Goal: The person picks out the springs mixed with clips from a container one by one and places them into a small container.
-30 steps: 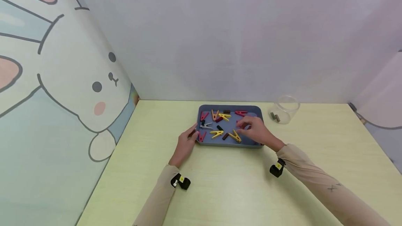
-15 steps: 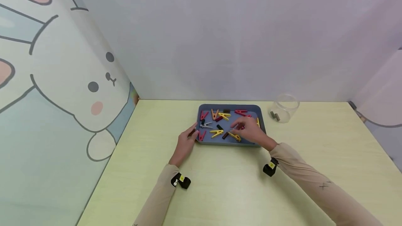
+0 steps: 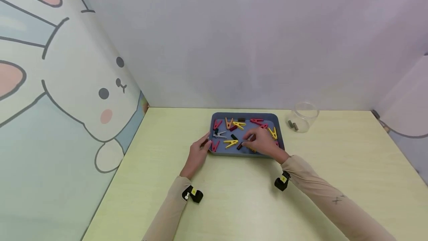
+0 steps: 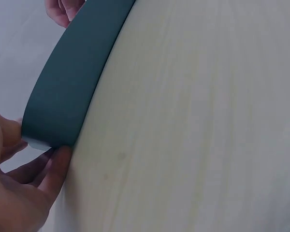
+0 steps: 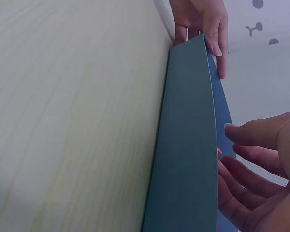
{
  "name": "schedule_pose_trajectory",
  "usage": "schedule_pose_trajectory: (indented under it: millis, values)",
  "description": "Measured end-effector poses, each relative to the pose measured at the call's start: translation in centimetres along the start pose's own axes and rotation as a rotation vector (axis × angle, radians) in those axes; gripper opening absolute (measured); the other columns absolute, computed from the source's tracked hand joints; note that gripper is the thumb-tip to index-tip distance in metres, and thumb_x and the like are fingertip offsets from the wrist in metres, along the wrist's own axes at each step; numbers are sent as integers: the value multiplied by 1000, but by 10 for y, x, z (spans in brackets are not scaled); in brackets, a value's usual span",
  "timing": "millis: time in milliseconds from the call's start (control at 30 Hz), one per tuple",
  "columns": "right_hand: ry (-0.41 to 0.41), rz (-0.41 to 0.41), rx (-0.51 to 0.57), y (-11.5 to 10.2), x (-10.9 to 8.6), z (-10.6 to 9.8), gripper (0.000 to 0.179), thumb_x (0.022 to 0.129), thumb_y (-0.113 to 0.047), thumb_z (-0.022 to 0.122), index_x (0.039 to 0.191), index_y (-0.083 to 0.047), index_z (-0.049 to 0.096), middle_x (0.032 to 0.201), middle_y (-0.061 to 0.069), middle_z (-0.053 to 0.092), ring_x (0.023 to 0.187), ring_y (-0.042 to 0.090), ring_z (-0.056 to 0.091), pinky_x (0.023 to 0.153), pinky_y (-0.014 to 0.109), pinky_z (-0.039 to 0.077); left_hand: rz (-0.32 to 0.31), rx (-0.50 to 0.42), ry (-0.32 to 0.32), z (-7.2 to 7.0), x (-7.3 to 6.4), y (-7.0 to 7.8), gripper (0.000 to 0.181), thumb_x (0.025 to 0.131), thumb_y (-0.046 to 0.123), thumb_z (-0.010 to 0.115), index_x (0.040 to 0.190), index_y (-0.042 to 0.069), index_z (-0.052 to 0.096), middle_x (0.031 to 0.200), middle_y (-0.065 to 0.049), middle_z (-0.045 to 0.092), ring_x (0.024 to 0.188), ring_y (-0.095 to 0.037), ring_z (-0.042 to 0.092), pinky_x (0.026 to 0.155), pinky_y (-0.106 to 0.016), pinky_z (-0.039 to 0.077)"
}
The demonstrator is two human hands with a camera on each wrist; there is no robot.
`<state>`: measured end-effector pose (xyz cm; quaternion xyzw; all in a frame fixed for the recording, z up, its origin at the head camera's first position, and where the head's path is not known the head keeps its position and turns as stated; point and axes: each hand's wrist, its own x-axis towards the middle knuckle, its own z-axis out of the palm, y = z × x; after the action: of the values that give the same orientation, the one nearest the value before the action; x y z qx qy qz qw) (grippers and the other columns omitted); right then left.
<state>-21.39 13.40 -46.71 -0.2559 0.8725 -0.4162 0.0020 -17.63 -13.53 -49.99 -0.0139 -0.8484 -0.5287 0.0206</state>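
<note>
A shallow blue-grey tray (image 3: 246,154) lies on the table, holding yellow, red, orange and grey clothespins and several small dark ribbed pieces. At its left end my left hand (image 3: 197,155) grips the corner, thumb at the rim. That same hand (image 4: 24,188) has its fingers against the tray's end in the left wrist view. Over the tray's front right part is my right hand (image 3: 264,142), fingertips beside a brown ribbed piece (image 3: 239,146) and partly covering a yellow clothespin (image 3: 252,150). In the right wrist view, thumb and fingers (image 5: 253,133) are apart; the tray wall hides most contents.
Right of the tray stands a clear plastic cup (image 3: 306,116), with two small ribbed pieces (image 3: 293,125) seen at its left side. A pale wall (image 3: 234,47) rises behind the table (image 3: 234,196). A rabbit picture (image 3: 83,84) covers the left wall.
My right hand has moved left and slightly down across the tray, toward the brown ribbed piece, uncovering a yellow clothespin at the right. The left hand keeps its place on the tray.
</note>
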Motion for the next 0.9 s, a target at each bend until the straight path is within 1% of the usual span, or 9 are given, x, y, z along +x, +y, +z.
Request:
schedule_pose_trajectory:
  millis: [200, 367, 500, 600, 667, 767, 833, 900]
  values:
    - [-26, -7, -14, -7, 0, 6, 12, 78, -11, 78, 87, -5, 74, 84, 5, 68, 68, 13, 62, 62, 32, 51, 8, 2, 4, 0, 1, 1, 42, 98, 22, 54, 140, 18, 49, 126, -8, 59, 120, -19, 50, 101, -40, 38]
    - [-43, -7, -28, -12, 0, 11, 10, 77, -9, 78, 85, -4, 73, 81, 3, 67, 67, 13, 61, 60, 31, 50, 13, 4, -1, -1, 0, 2, 42, 98, 22, 53, 140, 18, 49, 125, -9, 59, 118, -18, 51, 100, -39, 39]
    - [-46, -6, -64, -15, 2, 16, 8, 76, -7, 78, 81, -4, 72, 77, 2, 66, 66, 11, 58, 60, 30, 48, 20, -4, -7, -1, -1, 1, 43, 98, 23, 53, 140, 19, 49, 126, -9, 58, 119, -19, 50, 100, -39, 39]
    - [-35, -7, -100, -18, 4, 18, 10, 74, -7, 80, 79, -4, 72, 75, 3, 66, 64, 11, 55, 61, 31, 45, 27, -12, -8, -1, 0, 1, 43, 98, 24, 52, 140, 19, 49, 126, -9, 58, 118, -19, 51, 100, -40, 39]
    - [-25, 7, -118, -20, 6, 19, 11, 73, -8, 81, 79, -3, 72, 74, 4, 66, 64, 12, 54, 62, 31, 44, 31, -15, -9, -1, 0, 0, 43, 99, 25, 52, 140, 19, 49, 125, -9, 59, 117, -20, 51, 99, -40, 40]
    - [-23, 36, -143, -23, 8, 21, 12, 73, -9, 81, 79, -3, 72, 75, 6, 67, 66, 13, 55, 63, 32, 45, 30, -14, -7, -1, 1, -1, 42, 98, 26, 52, 140, 19, 49, 124, -8, 59, 116, -19, 52, 98, -40, 40]
    - [-34, 66, -155, -25, 9, 22, 12, 74, -9, 81, 79, -3, 72, 76, 6, 67, 68, 15, 55, 66, 34, 46, 29, -14, -6, -1, 1, -1, 42, 99, 26, 52, 140, 19, 49, 124, -8, 59, 116, -19, 52, 98, -40, 40]
    - [-48, 92, -176, -27, 11, 24, 13, 74, -11, 81, 78, -3, 72, 76, 5, 67, 71, 16, 55, 73, 38, 44, 29, -12, -7, -1, 1, -2, 43, 99, 25, 52, 141, 19, 49, 124, -7, 59, 117, -18, 51, 99, -41, 40]
